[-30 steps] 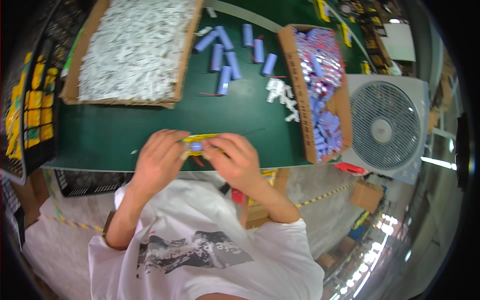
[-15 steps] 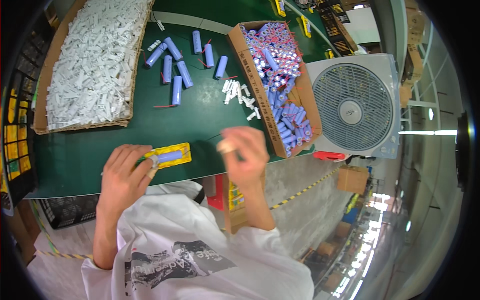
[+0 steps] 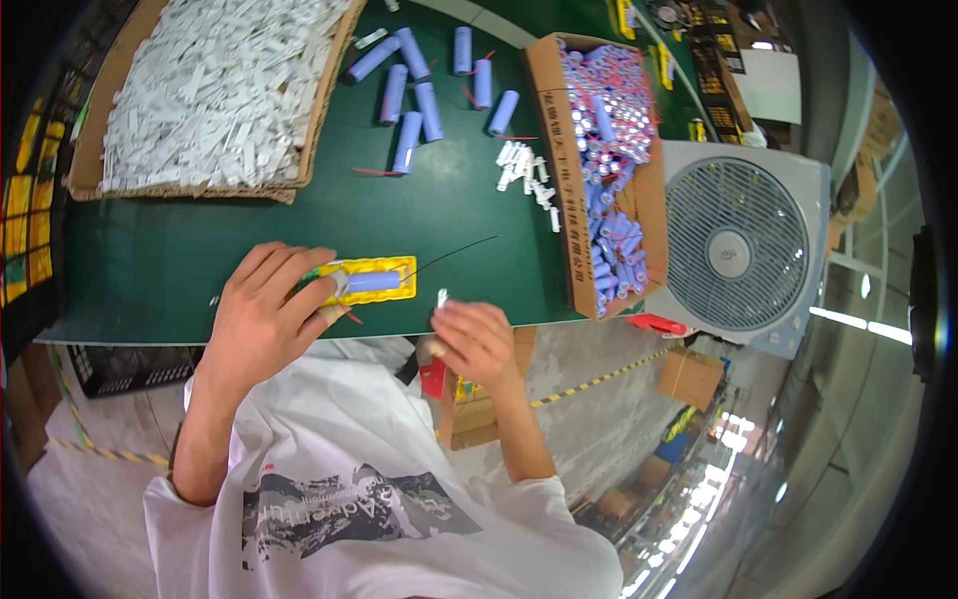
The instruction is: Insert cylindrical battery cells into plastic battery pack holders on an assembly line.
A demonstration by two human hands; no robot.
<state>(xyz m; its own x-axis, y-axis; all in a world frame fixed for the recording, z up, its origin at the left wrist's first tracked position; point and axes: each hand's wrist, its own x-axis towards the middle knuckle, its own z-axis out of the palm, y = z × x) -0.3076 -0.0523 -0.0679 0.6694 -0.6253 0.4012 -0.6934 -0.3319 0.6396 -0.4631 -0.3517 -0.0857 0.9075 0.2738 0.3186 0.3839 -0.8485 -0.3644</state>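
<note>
My left hand (image 3: 267, 307) grips the left end of a yellow plastic case (image 3: 407, 290) over the green table, its fingers closed round that end. Inside the case lies one blue cylindrical battery cell (image 3: 372, 282). A thin black wire (image 3: 454, 256) runs out from the case to the right, and a short red wire (image 3: 353, 317) pokes out below my fingers. At the table's near edge, to the right of the case, my right hand (image 3: 477, 339) has its fingers bent together. A small white plastic piece (image 3: 442, 298) shows at its fingertips.
A cardboard box of white plastic pieces (image 3: 215, 100) stands far left. Loose battery cells (image 3: 407, 143) with red wires and a small white heap (image 3: 522, 168) lie mid-table. A carton of cells (image 3: 571, 190) stands right, beside a grey box fan (image 3: 733, 240).
The view has shifted, so the table's contents appear displaced. My right hand has come down toward the table's near edge, and a white piece now shows in it. My left hand keeps the yellow case.
</note>
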